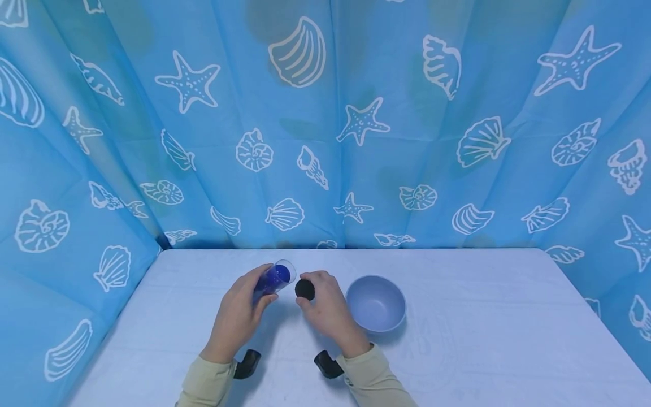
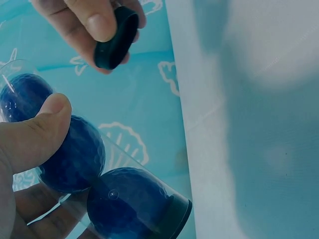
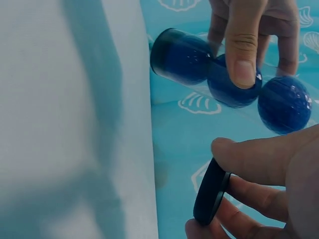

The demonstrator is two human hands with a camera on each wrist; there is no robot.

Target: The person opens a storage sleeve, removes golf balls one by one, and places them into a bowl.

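My left hand grips a clear plastic tube, tilted with its uncovered end toward the right. Three dark blue balls sit in a row inside it, and a black cap closes its far end. Between thumb and fingers, my right hand pinches a round black lid, held just apart from the tube's uncovered end. Both hands are raised over the table, left of a bowl.
A blue-purple bowl stands on the white table, right beside my right hand. Black wrist mounts show near each sleeve. Behind the table hangs a blue curtain with white shell and starfish prints.
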